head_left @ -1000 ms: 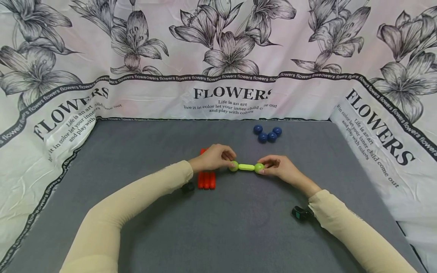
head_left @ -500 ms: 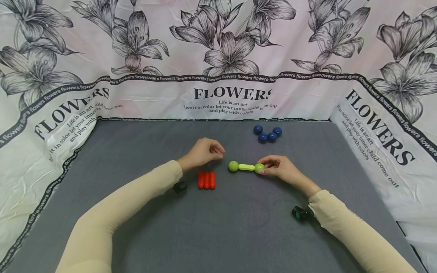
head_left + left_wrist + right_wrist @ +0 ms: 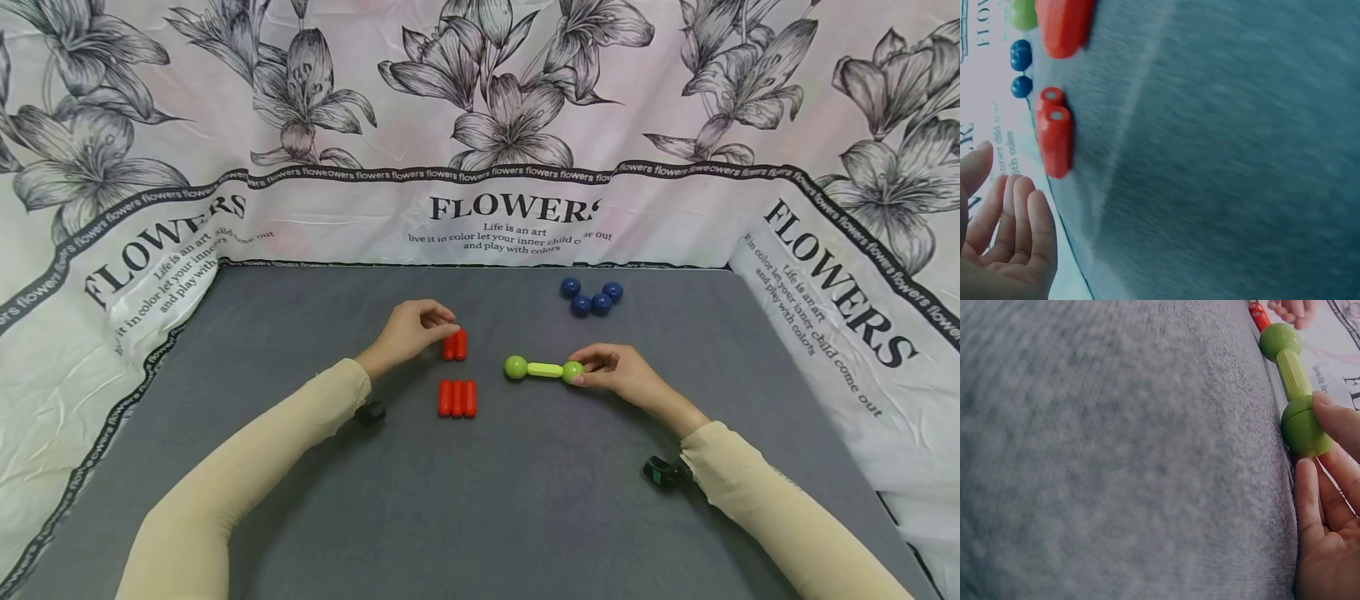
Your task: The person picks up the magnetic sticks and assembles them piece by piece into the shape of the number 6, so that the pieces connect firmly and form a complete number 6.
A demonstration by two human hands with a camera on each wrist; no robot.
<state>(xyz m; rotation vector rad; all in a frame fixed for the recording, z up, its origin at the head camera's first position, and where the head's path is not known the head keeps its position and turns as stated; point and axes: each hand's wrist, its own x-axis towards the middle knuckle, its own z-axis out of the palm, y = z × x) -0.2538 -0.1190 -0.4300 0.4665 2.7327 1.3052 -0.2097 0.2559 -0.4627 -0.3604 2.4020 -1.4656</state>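
On a table (image 3: 480, 517), a bar (image 3: 544, 369) lies crosswise between a person's hands, a ball at either end. The right hand (image 3: 618, 372) is at the right end ball (image 3: 573, 372); the left end ball (image 3: 516, 367) sits to the right of two rods (image 3: 455, 345) placed side by side. The left hand (image 3: 412, 327) is just left of that pair, its fingertips by the far end. In front of the pair, nearer the person, lies a row of three rods (image 3: 457, 399). Four loose balls (image 3: 602, 303) cluster behind the bar, slightly right, toward the back edge. A cloth (image 3: 510, 223) stands behind the table and along both sides.
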